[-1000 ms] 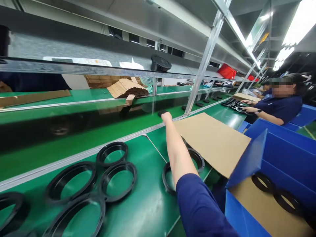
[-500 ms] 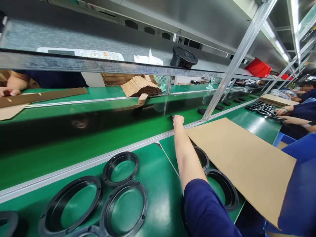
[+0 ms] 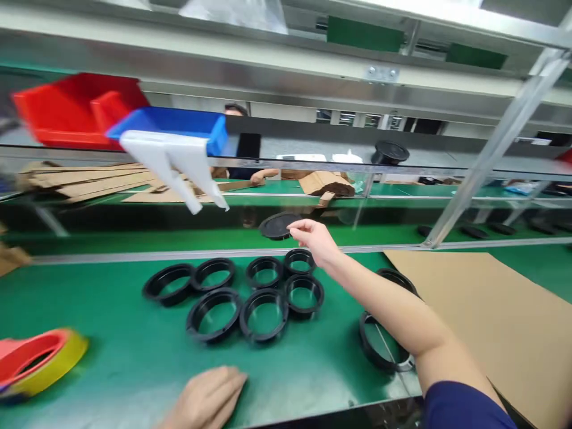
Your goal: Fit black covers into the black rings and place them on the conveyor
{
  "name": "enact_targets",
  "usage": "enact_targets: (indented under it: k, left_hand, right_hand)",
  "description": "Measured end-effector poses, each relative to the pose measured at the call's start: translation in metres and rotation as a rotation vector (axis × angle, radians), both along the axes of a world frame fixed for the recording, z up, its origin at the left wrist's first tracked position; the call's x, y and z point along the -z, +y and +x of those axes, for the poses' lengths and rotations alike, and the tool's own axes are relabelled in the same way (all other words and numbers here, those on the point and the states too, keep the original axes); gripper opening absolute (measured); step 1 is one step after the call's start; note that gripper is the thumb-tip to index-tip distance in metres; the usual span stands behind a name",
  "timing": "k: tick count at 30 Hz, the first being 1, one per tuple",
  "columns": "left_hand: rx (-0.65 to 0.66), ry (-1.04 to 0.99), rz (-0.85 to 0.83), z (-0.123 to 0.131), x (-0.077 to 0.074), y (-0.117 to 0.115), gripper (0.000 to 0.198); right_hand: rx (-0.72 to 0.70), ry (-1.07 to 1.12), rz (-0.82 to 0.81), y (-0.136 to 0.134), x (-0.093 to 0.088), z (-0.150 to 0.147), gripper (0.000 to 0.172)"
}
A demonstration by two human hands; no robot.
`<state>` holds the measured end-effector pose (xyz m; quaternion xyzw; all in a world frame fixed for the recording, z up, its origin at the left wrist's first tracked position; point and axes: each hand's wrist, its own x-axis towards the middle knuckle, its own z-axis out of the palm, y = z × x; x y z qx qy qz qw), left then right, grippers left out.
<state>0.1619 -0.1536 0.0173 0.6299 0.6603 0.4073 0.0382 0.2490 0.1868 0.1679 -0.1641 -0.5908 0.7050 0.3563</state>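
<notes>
My right hand (image 3: 311,238) pinches the rim of a flat black round cover (image 3: 279,226) between thumb and fingers. It holds the cover nearly level in the air, in front of the green belt (image 3: 214,239). Below it, several black rings (image 3: 263,316) lie in a cluster on the green table (image 3: 116,322). Down at the table's near edge, my left hand (image 3: 208,396) rests with fingers extended and holds nothing. It is slightly blurred. Further black rings (image 3: 379,342) lie under my right forearm, which partly hides them.
A cardboard sheet (image 3: 487,298) lies at right; a tape roll (image 3: 42,363) sits at left. Red (image 3: 84,110) and blue (image 3: 179,125) bins stand on the shelf. A metal post (image 3: 482,149) rises at right. Black covers (image 3: 473,232) lie along the belt. Another person's hand (image 3: 263,175) shows behind.
The view has turned left. My right hand, earlier stretched toward the belt with a dark thing at its fingertips, now holds the cover over the rings. My left hand has come into view.
</notes>
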Motion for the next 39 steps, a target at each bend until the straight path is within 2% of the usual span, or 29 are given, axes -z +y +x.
enact_targets:
  k: [2, 3, 5, 8, 11, 13, 14, 15, 18, 19, 20, 22, 26, 29, 32, 35, 39]
  left_hand:
    - [-0.161, -0.222, 0.054, 0.003, -0.017, 0.009, 0.057]
    - [-0.220, -0.410, 0.117, 0.005, -0.030, 0.017, 0.065]
    - [-0.183, -0.789, 0.325, 0.008, -0.058, 0.033, 0.089]
    - [-0.056, -1.191, 0.449, 0.009, -0.094, 0.040, 0.094]
    - [-0.014, -1.445, 0.402, 0.007, -0.107, 0.029, 0.085]
    - [-0.033, -1.546, 0.396, 0.006, -0.106, 0.020, 0.079]
    - [-0.049, -1.580, 0.402, 0.006, -0.105, 0.017, 0.075]
    - [-0.061, -1.609, 0.404, 0.007, -0.103, 0.014, 0.072]
    - [-0.030, -1.687, 0.346, 0.015, -0.094, 0.013, 0.063]
    - [-0.004, -1.716, 0.307, 0.019, -0.091, 0.014, 0.061]
    - [0.021, -1.746, 0.266, 0.023, -0.088, 0.016, 0.060]
    - [0.053, -1.804, 0.187, 0.029, -0.081, 0.021, 0.059]
    - [0.023, -1.845, 0.096, 0.039, -0.075, 0.038, 0.063]
    - [-0.086, -1.798, 0.063, 0.044, -0.077, 0.050, 0.059]
    - [-0.202, -1.760, 0.001, 0.047, -0.080, 0.057, 0.060]
    - [-0.254, -1.726, -0.053, 0.048, -0.082, 0.063, 0.069]
    - [-0.237, -1.708, -0.081, 0.046, -0.083, 0.070, 0.077]
  right_hand:
    - [-0.137, 0.054, 0.002, -0.054, -0.002, 0.009, 0.026]
    - [-0.179, 0.071, -0.014, -0.079, 0.000, 0.013, 0.028]
    - [-0.235, 0.100, -0.071, -0.124, 0.006, 0.020, 0.030]
    - [-0.372, 0.113, -0.203, -0.179, 0.024, 0.026, 0.038]
    - [-0.641, 0.075, -0.245, -0.208, 0.044, 0.031, 0.053]
    - [-0.788, 0.054, -0.124, -0.209, 0.054, 0.034, 0.055]
    - [-0.776, 0.062, -0.020, -0.204, 0.058, 0.035, 0.051]
    - [-0.692, 0.083, 0.104, -0.197, 0.061, 0.036, 0.046]
    - [-0.222, 0.161, 0.486, -0.166, 0.073, 0.035, 0.035]
    - [-0.110, 0.163, 0.575, -0.156, 0.078, 0.035, 0.034]
    - [-0.053, 0.147, 0.639, -0.148, 0.084, 0.035, 0.034]
    - [-0.057, 0.096, 0.714, -0.137, 0.097, 0.036, 0.037]
    - [-0.081, 0.058, 0.795, -0.127, 0.111, 0.041, 0.038]
    - [-0.044, 0.030, 0.852, -0.121, 0.113, 0.041, 0.042]
    - [-0.118, 0.011, 0.888, -0.115, 0.112, 0.040, 0.053]
    - [-0.173, 0.053, 0.779, -0.112, 0.109, 0.042, 0.069]
    - [-0.179, 0.099, 0.524, -0.111, 0.103, 0.048, 0.071]
